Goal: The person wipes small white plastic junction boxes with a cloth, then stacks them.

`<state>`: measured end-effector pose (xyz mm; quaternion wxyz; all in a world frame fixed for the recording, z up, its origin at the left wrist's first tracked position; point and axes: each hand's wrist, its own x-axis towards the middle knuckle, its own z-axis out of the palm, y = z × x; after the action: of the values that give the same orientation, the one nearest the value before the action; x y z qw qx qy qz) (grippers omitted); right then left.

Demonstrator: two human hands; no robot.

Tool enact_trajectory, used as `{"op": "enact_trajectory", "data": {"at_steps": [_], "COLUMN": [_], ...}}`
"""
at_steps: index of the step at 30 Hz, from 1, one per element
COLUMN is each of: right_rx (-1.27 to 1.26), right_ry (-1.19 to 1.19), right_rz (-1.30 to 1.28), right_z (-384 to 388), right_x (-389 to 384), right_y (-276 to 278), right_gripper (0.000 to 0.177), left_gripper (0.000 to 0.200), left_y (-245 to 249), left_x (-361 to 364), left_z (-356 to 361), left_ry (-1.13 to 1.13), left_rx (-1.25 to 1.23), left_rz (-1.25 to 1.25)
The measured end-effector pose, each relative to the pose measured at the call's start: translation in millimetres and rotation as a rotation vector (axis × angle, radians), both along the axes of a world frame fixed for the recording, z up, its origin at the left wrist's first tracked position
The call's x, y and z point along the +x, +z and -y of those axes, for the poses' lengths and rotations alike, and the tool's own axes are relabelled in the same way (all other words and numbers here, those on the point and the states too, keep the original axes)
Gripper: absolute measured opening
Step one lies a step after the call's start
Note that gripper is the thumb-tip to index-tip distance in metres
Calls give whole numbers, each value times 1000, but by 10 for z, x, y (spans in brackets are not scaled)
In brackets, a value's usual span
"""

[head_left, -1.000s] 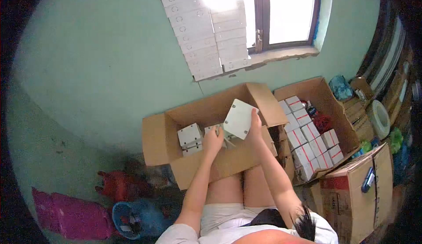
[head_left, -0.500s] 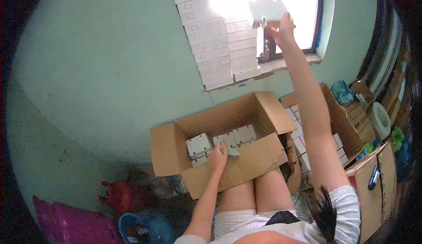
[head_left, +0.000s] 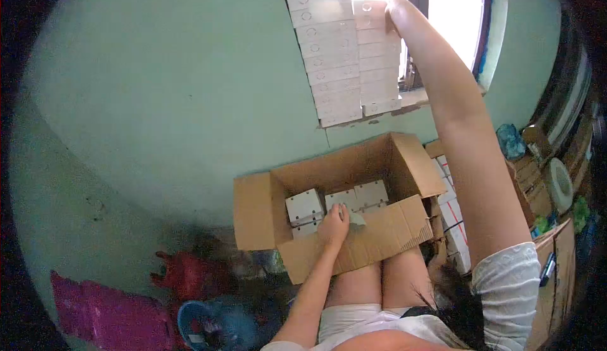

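Note:
My right hand (head_left: 397,15) is raised to the window, its fingers closed at the end of a white box (head_left: 368,8) on top of the right-hand stack. Glare and the hand blur part of that box. Beside it rises a taller stack of white boxes (head_left: 329,51), several with a round mark on the end. Low down, my left hand (head_left: 333,224) is curled over the near flap of an open cardboard carton (head_left: 373,245), a pale scrap (head_left: 357,219) beside its fingers. Inside the carton lie several white boxes (head_left: 372,193) with dark dots.
A second carton with red-lined white boxes (head_left: 452,209) stands to the right, partly behind my arm. Further right are a tape roll (head_left: 560,185), a blue plastic bag (head_left: 509,141) and a dark handheld item (head_left: 548,269). A blue basket (head_left: 218,326) and magenta sheet (head_left: 110,313) lie lower left.
My right hand has brought the white box left, from in front of the window onto the right-hand stack. My left hand stays at the carton flap. The whole view has shifted slightly.

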<state>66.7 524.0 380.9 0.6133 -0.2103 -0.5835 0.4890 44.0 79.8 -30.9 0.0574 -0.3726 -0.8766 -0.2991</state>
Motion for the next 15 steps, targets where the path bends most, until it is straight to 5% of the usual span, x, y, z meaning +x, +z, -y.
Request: {"op": "enact_trajectory", "data": {"at_steps": [12, 15], "right_rx": [204, 240], "right_ry": [-340, -354], "right_rz": [457, 632], "right_z": [-1174, 48], "right_x": [25, -195], "right_y": [175, -200], "right_gripper": [56, 57], "left_gripper": [33, 35], "left_y": [183, 32], "left_x": [30, -17], "left_z": [11, -22], "left_ry": [-39, -16], "left_rx": [-5, -33], "left_rz": [50, 18]}}
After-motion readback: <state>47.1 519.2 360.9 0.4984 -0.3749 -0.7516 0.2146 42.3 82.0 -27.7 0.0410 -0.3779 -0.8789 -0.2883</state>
